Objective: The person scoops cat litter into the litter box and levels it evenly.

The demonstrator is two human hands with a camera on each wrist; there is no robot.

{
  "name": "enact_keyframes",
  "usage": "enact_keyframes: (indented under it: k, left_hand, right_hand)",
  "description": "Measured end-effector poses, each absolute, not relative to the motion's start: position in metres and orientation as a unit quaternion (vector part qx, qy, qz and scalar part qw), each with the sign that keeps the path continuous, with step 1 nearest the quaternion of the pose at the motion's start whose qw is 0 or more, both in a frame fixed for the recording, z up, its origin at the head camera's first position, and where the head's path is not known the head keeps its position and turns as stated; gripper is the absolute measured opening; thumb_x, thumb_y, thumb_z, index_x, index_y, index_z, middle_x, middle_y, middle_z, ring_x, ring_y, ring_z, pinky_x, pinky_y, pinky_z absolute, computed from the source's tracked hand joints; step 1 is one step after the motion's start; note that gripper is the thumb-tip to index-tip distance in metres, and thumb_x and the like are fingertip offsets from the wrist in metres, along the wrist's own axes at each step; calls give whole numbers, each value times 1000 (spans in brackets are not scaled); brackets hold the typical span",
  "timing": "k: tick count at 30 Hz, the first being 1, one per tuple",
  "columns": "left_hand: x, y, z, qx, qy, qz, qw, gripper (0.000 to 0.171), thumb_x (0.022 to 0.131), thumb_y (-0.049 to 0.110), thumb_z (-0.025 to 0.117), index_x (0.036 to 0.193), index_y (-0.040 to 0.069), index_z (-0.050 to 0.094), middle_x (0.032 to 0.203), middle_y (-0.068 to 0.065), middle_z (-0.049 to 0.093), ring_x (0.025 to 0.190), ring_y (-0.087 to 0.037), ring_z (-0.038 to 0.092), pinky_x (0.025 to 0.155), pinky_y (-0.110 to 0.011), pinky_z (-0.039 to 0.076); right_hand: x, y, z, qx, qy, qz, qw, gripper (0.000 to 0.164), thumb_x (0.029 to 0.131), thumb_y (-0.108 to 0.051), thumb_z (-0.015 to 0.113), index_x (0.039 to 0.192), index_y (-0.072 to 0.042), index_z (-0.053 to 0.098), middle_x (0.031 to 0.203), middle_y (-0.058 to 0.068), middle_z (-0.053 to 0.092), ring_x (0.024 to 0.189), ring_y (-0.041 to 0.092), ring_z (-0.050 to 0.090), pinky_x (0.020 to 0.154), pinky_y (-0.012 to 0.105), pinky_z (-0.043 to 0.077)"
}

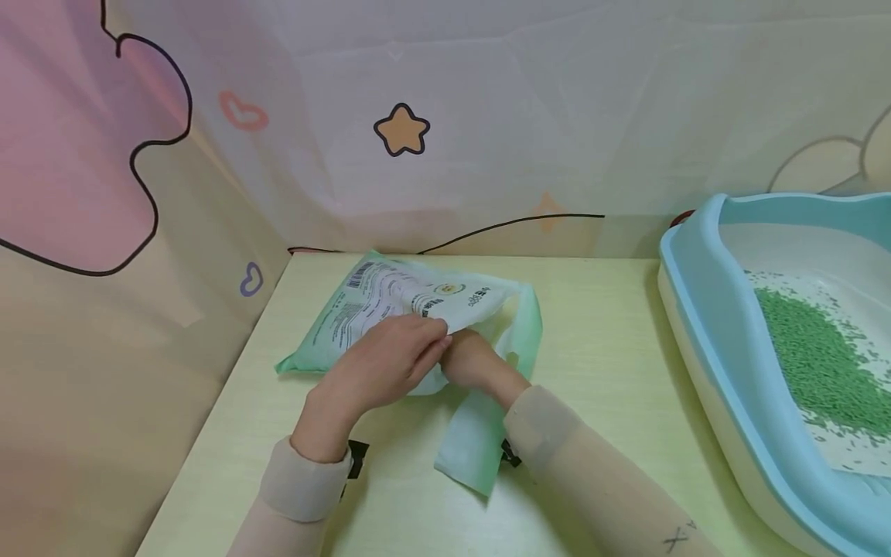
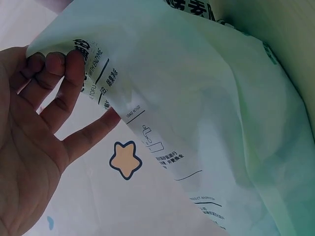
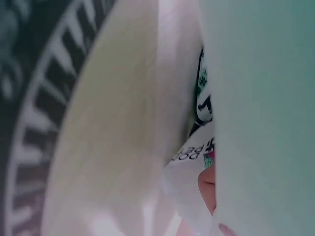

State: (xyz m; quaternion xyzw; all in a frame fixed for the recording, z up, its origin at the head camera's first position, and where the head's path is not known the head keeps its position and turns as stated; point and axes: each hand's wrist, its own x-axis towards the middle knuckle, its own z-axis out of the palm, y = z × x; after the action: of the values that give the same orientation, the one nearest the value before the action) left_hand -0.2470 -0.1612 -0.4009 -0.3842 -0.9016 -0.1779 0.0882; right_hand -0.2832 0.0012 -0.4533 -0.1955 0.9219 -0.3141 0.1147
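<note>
A green and white printed bag [image 1: 376, 290], apparently of tofu cat litter, lies on the table with its mouth toward the right. In the head view my left hand [image 1: 397, 352] holds the upper edge of that mouth. The left wrist view shows the left fingers [image 2: 64, 73] bent over the lifted plastic sheet [image 2: 187, 108]. My right hand [image 1: 476, 360] reaches into the bag's mouth beside the left one, its fingertips hidden by plastic. The right wrist view is mostly filled by plastic, with only a bit of skin showing at the lower middle.
A light blue litter box [image 1: 717, 309] stands at the right, holding green pellets [image 1: 814, 356]. One loose flap of the bag [image 1: 469, 445] hangs toward the front of the pale table [image 1: 599, 340]. A patterned cloth backdrop [image 1: 487, 124] rises behind and at the left.
</note>
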Motion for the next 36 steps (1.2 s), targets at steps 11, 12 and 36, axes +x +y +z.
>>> enact_keyframes:
  k: [11,12,36]
  left_hand:
    - [-246,-167,-397,-339,-916,-201,76,27,109,22,51,82,18,47,70,5,38,67,-11,41,64,-26,38]
    - [-246,-168,-396,-336,-917,-201,78,27,109,22,51,82,18,47,70,5,38,67,-11,41,64,-26,38]
    - [-247,-171,-392,-321,-921,-203,92,24,108,24,52,85,19,50,70,5,42,67,-12,44,62,-28,39]
  right_hand:
    - [-275,6,-449,-157,901,-387,122,47,110,-27,47,149,-1,46,127,19,65,92,26,62,78,35,51]
    - [-274,7,-449,-149,901,-387,127,47,110,-29,47,146,1,47,119,19,66,86,25,61,72,34,50]
    - [-234,47,-438,-137,896,-400,137,30,109,-33,53,109,-4,47,73,4,46,57,16,42,52,28,34]
